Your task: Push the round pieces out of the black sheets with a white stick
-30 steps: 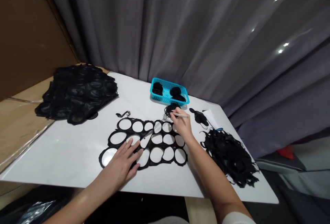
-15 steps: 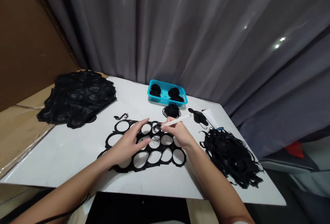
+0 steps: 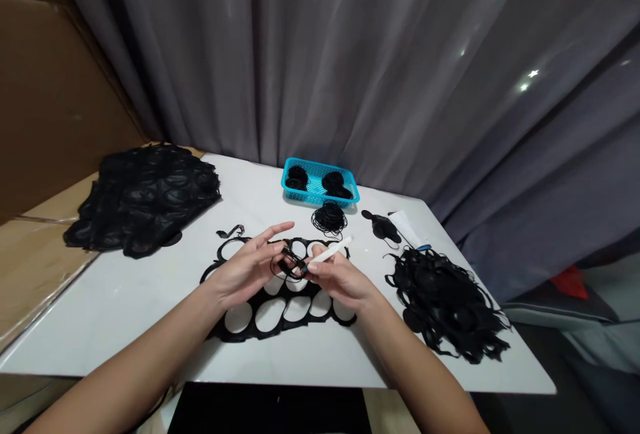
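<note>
My right hand (image 3: 345, 279) is closed around a slim white pen-like tool (image 3: 330, 253), whose tip points down to the left. At that tip hangs a small bundle of thin black rings (image 3: 293, 266). My left hand (image 3: 253, 267) pinches the bundle's left side between thumb and fingers, with the index finger stretched out above. Beneath both hands lies a black sheet with rows of round holes (image 3: 250, 321), partly covered by them. Just beyond the hands, a loose coil of thin black rings (image 3: 329, 219) rests on the white table (image 3: 135, 314).
Behind the coil stands a blue basket (image 3: 320, 166) holding black ring bundles. A stack of black sheets (image 3: 145, 201) lies left, beside a cardboard box (image 3: 60, 101). On the right are a tangled black heap (image 3: 450, 301), black scraps (image 3: 384, 227) and a white tube (image 3: 407, 227). A grey curtain (image 3: 320, 74) hangs behind.
Both hands have come up off the holed sheet and closer together. The rings at the tool's tip are now lifted between them, and my left hand has closed on them.
</note>
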Demonstrator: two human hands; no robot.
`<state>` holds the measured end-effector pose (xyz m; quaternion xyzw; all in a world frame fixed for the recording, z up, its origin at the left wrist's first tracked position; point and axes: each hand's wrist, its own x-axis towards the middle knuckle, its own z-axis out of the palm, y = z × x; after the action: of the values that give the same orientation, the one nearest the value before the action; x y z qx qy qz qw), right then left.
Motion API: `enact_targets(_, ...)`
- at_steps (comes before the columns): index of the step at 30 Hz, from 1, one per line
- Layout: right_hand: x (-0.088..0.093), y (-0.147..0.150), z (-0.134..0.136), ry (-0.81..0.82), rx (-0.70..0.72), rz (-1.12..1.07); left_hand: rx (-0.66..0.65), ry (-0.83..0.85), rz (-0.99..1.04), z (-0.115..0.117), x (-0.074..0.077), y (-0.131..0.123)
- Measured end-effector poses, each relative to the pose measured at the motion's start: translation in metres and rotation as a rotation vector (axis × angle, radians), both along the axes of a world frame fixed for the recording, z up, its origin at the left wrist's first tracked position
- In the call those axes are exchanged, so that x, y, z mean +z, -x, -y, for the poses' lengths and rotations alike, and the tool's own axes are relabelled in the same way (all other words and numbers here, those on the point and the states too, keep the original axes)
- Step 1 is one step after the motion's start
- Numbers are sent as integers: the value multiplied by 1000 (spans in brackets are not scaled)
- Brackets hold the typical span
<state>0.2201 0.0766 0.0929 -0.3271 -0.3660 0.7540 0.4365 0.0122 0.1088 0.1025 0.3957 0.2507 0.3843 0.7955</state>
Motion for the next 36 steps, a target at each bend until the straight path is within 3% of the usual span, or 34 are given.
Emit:
enact_targets(4, -7, 3, 4, -9, 2, -160, 27, 124, 127, 2, -3, 5)
enact_targets(7, -12, 5, 6, -26, -41, -282, -49, 137, 119, 4, -7, 8)
enact_targets(9, -16, 8, 9, -25, 0, -341, -79, 142, 122, 6, -8, 8)
enact_targets(13, -27, 17, 18, -39, 152, -403, 2, 94, 72, 8, -12, 5)
enact_targets(15, -30, 19, 20, -53, 217, -401, -12, -54, -97, 7, -18, 5)
enact_targets(17, -29, 17, 19, -27, 224, -387, -14, -368, -429, 3, -29, 9)
enact_targets(19, -24, 11, 12, 31, 102, -376, 58, -713, -794, -4, -43, 20)
enact_targets(20, -20, 8, 5, 54, 1, -368, 98, -803, -902, -8, -51, 27)
enact_targets(23, -15, 3, -22, 50, -250, -261, 98, -913, -1022, -25, -73, 55)
enact_targets(27, -28, 14, -58, -42, -288, 0, 24, -1163, -1337, -46, -90, 88)
enact_targets(31, -51, 33, -71, -78, -231, 231, 102, -1302, -1427, -49, -84, 96)
enact_targets(36, -66, 43, -64, -340, -111, 637, 129, -1545, -1340, -16, -77, 72)
